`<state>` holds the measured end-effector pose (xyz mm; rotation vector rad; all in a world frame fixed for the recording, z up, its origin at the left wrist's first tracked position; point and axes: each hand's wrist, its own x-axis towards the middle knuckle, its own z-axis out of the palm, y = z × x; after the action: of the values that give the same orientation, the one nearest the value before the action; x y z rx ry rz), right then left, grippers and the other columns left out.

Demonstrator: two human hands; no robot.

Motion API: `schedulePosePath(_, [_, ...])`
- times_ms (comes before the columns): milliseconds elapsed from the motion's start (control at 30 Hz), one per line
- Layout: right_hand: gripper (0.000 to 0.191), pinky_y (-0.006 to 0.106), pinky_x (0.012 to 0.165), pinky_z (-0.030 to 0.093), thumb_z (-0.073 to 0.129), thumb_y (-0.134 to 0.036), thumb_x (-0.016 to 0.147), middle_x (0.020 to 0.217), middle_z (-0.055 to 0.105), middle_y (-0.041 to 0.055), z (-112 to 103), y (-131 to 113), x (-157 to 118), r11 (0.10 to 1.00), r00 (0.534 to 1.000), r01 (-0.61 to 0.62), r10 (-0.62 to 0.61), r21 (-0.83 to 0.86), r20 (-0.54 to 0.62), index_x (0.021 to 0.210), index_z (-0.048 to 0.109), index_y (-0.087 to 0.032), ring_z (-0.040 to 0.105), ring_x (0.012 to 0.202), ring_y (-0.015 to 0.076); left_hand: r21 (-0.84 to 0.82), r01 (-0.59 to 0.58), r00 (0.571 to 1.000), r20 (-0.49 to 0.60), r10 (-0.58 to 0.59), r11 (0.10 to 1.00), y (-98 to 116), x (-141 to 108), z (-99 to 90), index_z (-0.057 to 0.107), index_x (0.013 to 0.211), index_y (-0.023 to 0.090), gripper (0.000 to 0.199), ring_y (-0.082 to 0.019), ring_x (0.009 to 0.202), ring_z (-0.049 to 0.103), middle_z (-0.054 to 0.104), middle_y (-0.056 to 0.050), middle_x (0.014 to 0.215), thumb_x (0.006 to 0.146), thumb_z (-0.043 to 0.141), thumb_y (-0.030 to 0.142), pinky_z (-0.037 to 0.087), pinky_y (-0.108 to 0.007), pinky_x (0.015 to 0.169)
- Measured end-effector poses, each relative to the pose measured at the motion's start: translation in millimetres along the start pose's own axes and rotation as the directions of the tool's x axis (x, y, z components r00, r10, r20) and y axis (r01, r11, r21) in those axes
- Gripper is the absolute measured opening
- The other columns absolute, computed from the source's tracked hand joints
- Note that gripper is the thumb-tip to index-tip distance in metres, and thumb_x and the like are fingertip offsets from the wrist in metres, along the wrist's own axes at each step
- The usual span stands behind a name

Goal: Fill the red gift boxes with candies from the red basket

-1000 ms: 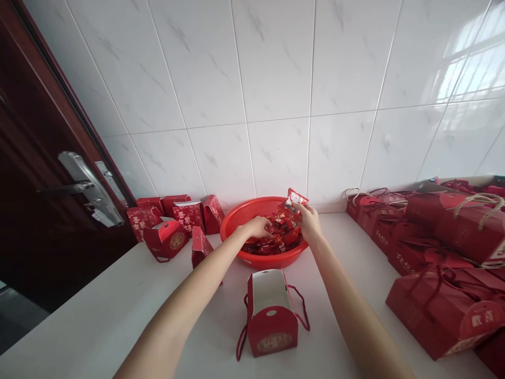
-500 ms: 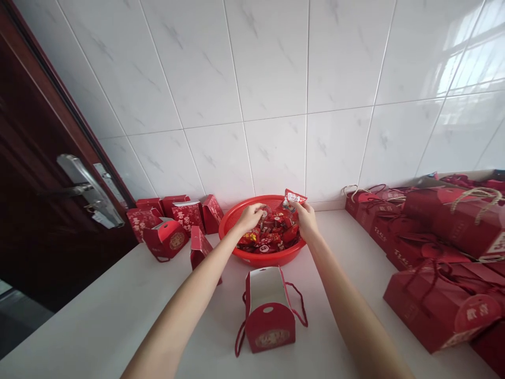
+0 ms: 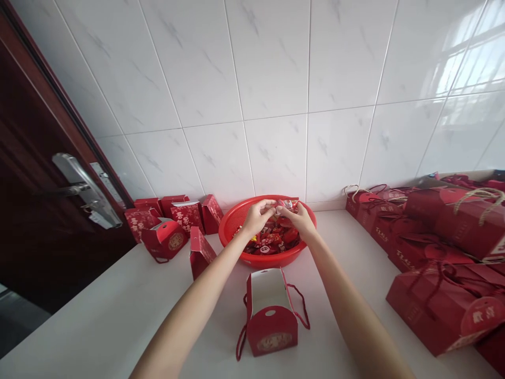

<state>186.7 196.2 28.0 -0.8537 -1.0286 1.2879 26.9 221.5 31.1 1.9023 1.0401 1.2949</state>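
Red-wrapped sweets [image 3: 272, 239] fill part of a red plastic basket [image 3: 268, 260] against the tiled wall. Above them my left hand [image 3: 258, 217] is closed, its fingertips meeting those of my right hand; what it pinches is too small to make out. My right hand [image 3: 299, 218] holds a red packet [image 3: 291, 203], whose edge shows beyond the fingers. In front of the basket an open red gift box [image 3: 272, 329] with a white inside stands on the white table, rope handles hanging at both sides.
Several small red boxes [image 3: 187, 215] stand at the left near a dark door [image 3: 31, 158] with a metal handle. Many closed red gift boxes [image 3: 434, 310] with cords are piled along the right side of the table.
My left hand has moved right and my right hand slightly left, so they now meet over the basket. The red packet has come down and tilted between them.
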Motion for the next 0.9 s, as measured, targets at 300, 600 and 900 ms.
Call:
schedulePosePath(300, [0.047,0.037,0.068,0.062,0.088,-0.035,0.053,0.075,0.07,-0.0013,-0.5,4.5,2.4,0.987,0.989,0.134,-0.127,0.088,-0.076,0.084,0.056,-0.022,0.07,0.072,0.021,0.304,0.1,0.97,0.183,-0.161,0.948,-6.8,-6.8,-3.7,0.071,0.104,0.017,0.023,-0.023,0.092,0.071,0.077,-0.008,0.097,0.087,0.056,0.023,0.055,-0.035,0.086])
schedulePosePath(600, [0.049,0.036,0.066,0.062,0.087,-0.035,0.051,0.078,0.07,-0.0006,-0.7,5.7,2.9,0.99,0.991,0.116,-0.11,0.079,-0.074,0.087,0.057,-0.022,0.071,0.076,0.0226,0.514,0.124,0.861,0.37,-0.349,0.849,-10.9,-13.6,-2.2,0.067,0.058,0.021,0.012,-0.015,0.053,0.058,0.064,0.004,0.054,0.057,0.078,0.016,0.044,-0.025,0.057])
schedulePosePath(900, [0.044,0.037,0.069,0.06,0.086,-0.034,0.052,0.078,0.071,0.0005,1.1,-0.6,-0.7,0.99,0.994,0.089,-0.081,0.107,-0.078,0.084,0.059,-0.021,0.07,0.077,0.0224,0.212,0.116,0.993,-0.004,-0.117,0.97,-10.5,-4.1,-13.4,0.062,0.08,0.019,0.029,-0.021,0.078,0.065,0.068,-0.003,0.076,0.075,0.071,0.046,0.049,-0.032,0.073])
